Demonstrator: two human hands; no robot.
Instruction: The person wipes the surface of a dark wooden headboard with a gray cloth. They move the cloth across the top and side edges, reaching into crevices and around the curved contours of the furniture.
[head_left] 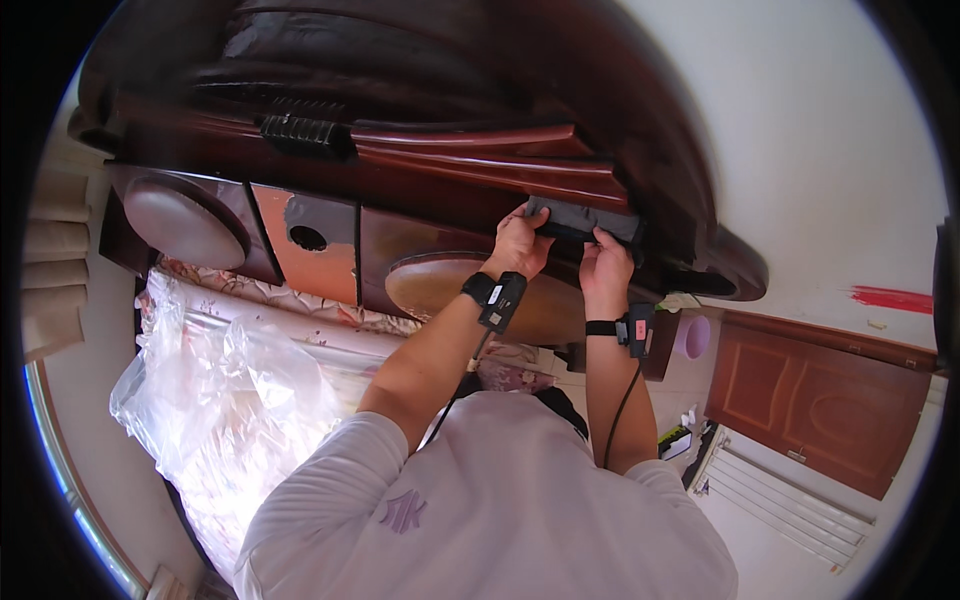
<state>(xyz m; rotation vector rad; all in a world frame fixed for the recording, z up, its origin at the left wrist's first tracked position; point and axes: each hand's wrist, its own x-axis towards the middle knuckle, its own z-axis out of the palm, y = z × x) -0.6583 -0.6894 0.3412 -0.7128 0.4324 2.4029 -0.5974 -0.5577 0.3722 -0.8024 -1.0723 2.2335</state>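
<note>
At the right end of the glossy dark red-brown headboard [480, 165], both of my hands grip a dark grey oblong block [583, 222] with a soft-looking surface. My left hand [522, 243] pinches its left end, the thumb on the near face. Around its lower edge, further right, the fingers of my right hand [606, 266] are closed. The block lies against or just below the carved ledge; whether it touches the wood I cannot tell. Its far side is hidden. A black ridged piece [303, 135] sits on the headboard further left.
Oval padded panels [190, 222] and an orange-brown panel with a torn dark patch [312, 240] line the headboard. Clear plastic sheeting [225, 370] covers the bed at left. At right are a purple bin [691, 337], a brown door [810, 405] and a white rack [785, 495].
</note>
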